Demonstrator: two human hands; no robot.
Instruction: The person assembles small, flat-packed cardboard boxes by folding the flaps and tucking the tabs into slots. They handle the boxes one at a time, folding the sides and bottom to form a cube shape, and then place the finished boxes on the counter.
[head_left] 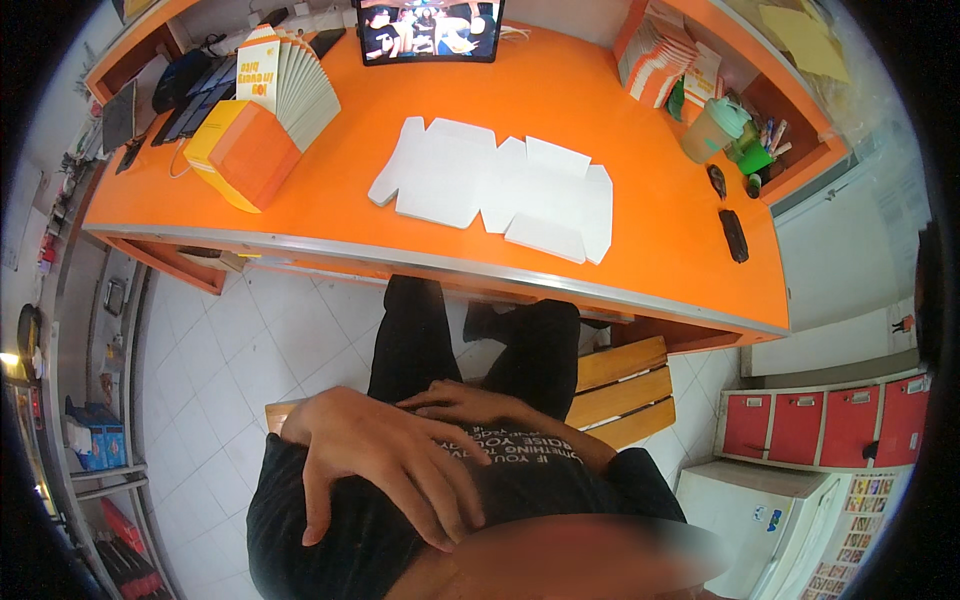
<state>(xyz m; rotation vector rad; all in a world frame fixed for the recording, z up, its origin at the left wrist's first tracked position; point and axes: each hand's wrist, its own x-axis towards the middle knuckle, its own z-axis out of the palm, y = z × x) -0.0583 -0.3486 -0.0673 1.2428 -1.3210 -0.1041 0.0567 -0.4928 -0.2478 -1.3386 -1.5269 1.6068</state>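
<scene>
My left hand (390, 465) is raised in front of my chest, its fingers spread and pointing down toward me, with nothing in it. Across my lap lies my right hand (465, 402), its fingers stretched out to the left against my dark shirt (530, 470) and holding nothing visible. Part of it is hidden behind the left hand. Ahead, on the orange desk (370, 90), a flat white die-cut box blank (500, 185) lies unfolded. Neither hand touches it.
An orange-and-yellow box (245, 155) and fanned booklets (290, 80) stand left on the desk. A lit screen (430, 30) is at the back. At right are stacked booklets (660, 60), a lidded cup (715, 130) and a black object (733, 235). A wooden slatted seat (625, 390) is below.
</scene>
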